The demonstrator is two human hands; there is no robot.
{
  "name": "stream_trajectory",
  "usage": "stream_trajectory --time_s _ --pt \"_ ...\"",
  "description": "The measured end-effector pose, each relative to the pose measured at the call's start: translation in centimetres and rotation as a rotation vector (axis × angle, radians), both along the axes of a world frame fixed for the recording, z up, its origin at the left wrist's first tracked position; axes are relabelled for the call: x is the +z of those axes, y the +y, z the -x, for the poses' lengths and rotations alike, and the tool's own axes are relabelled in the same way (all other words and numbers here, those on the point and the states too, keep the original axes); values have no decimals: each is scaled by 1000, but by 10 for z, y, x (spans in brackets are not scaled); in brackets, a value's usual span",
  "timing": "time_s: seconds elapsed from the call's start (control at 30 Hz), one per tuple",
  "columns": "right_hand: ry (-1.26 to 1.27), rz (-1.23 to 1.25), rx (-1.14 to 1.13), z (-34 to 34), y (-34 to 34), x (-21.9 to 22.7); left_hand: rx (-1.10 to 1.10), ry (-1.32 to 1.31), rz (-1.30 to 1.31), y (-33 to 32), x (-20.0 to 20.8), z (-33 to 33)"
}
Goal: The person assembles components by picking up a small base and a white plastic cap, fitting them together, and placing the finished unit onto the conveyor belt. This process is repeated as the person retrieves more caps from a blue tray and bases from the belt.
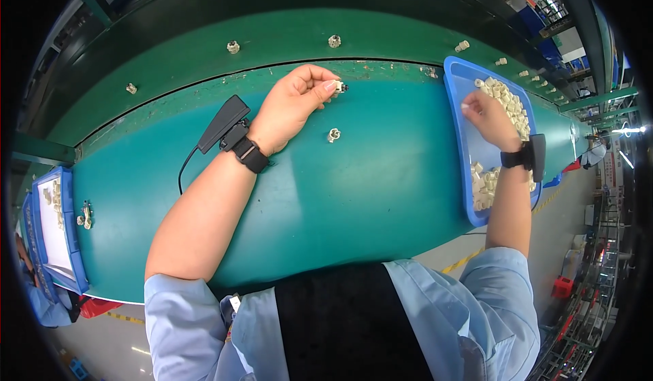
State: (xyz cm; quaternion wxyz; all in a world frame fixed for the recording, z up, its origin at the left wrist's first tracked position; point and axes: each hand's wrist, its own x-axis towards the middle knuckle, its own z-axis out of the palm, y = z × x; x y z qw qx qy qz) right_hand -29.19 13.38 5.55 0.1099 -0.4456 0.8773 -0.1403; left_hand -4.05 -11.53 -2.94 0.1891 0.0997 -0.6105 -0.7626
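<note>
My left hand [292, 106] is over the far part of the green work surface. Its thumb and fingers pinch a small cream plastic part [341, 88] with dark bits at its end. Just below that, a similar loose cream part [333, 135] lies on the green surface. At the right, my right hand [488, 117] is above the blue tray [468, 191], its fingers curled together. Whatever they hold, if anything, is too small to make out. Cream plastic pieces [503, 99] are heaped at the tray's far end, and more cream pieces [484, 184] are at its near end.
Beyond a dark seam, a green belt [286, 44] carries spaced cream parts [335, 41]. A blue bin [75, 245] with a white liner stands at the left edge, several small parts [84, 218] beside it. Black devices are strapped to both wrists; a cable hangs from the left one.
</note>
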Motion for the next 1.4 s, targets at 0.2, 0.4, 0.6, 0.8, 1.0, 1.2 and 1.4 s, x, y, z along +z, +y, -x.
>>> stream_trajectory --time_s 0.2,0.4,0.6,0.8,1.0,1.2,1.4 --pt "-395 402 133 2 -36 18 -4 -11 22 5 5 3" --pt "-76 332 494 -77 -98 -22 24 -8 22 4 0 4" --pt "23 153 803 -100 -139 -52 37 100 -104 0 -1 6" --pt "248 347 505 -107 -127 -52 73 49 -89 3 -3 11" --pt "29 311 488 -86 -119 -52 47 37 -72 0 -3 10" --pt "-454 308 279 -93 -122 -37 55 28 -64 0 -2 7" --pt "-948 486 326 -87 -126 -48 58 36 -93 1 -1 8"
